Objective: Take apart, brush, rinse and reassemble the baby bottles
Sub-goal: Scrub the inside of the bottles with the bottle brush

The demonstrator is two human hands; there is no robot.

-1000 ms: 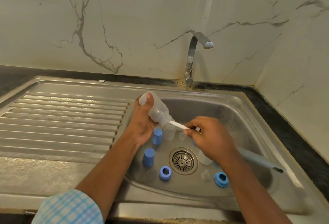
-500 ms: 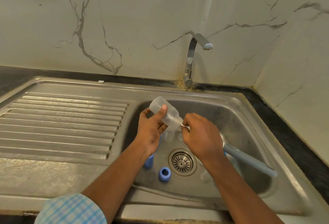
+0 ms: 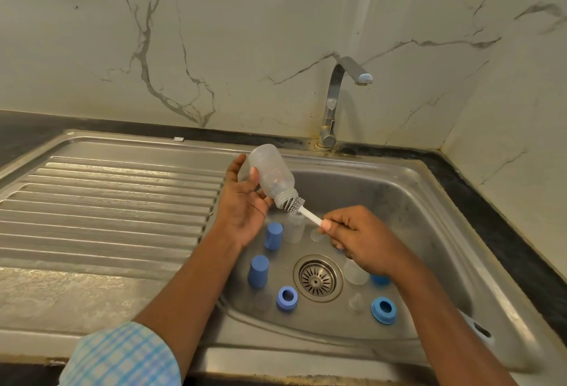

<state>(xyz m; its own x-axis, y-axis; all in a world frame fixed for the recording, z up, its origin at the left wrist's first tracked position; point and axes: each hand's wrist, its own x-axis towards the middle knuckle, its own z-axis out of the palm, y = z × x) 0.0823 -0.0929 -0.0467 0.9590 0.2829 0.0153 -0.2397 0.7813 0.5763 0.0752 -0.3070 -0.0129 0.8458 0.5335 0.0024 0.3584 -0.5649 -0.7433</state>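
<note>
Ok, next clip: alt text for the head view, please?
The left hand holds a clear bottle tilted mouth-down over a steel sink while the right hand pinches a bottle brush, bristles partly in the neck. Loose blue caps and rings sit around the drain.

The brush (image 3: 310, 215) has its bristles partly inside the neck of the bottle (image 3: 270, 175). Its handle is hidden within the right hand (image 3: 359, 239) and under the forearm. That wrist half covers a blue ring (image 3: 379, 279). The bottom edge cuts off the checked sleeve (image 3: 122, 358). A small clear piece (image 3: 356, 302) is too faint to identify.
</note>
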